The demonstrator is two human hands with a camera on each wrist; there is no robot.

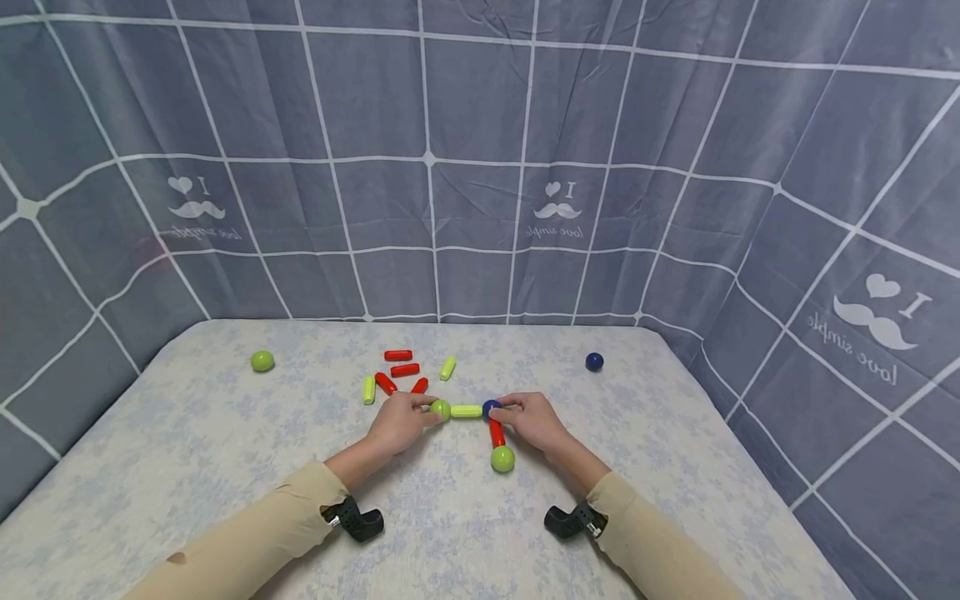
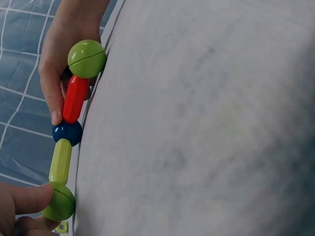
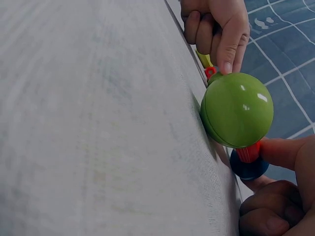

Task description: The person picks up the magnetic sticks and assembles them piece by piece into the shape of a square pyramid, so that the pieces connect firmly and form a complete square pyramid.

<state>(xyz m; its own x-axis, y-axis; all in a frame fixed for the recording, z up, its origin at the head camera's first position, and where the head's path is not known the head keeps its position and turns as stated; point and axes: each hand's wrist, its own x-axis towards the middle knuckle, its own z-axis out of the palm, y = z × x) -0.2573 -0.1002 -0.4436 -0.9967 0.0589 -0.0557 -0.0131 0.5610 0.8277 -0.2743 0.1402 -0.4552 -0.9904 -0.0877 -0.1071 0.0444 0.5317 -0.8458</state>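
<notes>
My left hand [image 1: 400, 422] pinches a green ball [image 1: 441, 409] between thumb and fingers. A yellow-green rod [image 1: 467, 411] joins that ball to a dark blue ball [image 2: 68, 133], which my right hand [image 1: 536, 422] pinches. From the blue ball a red rod [image 1: 497, 432] runs toward me and ends in a second green ball [image 1: 502, 459]. In the left wrist view the linked pieces form a bent chain, with the red rod [image 2: 76, 99] touching the blue ball. The nearer green ball [image 3: 237, 110] covers much of the chain in the right wrist view.
Beyond my left hand lie several loose red rods [image 1: 405, 370] and two yellow-green rods [image 1: 369, 390]. A loose green ball [image 1: 262, 361] sits at the far left, a blue ball [image 1: 594, 362] at the far right. Grey checked curtains [image 1: 480, 208] border the patterned tabletop [image 1: 465, 533].
</notes>
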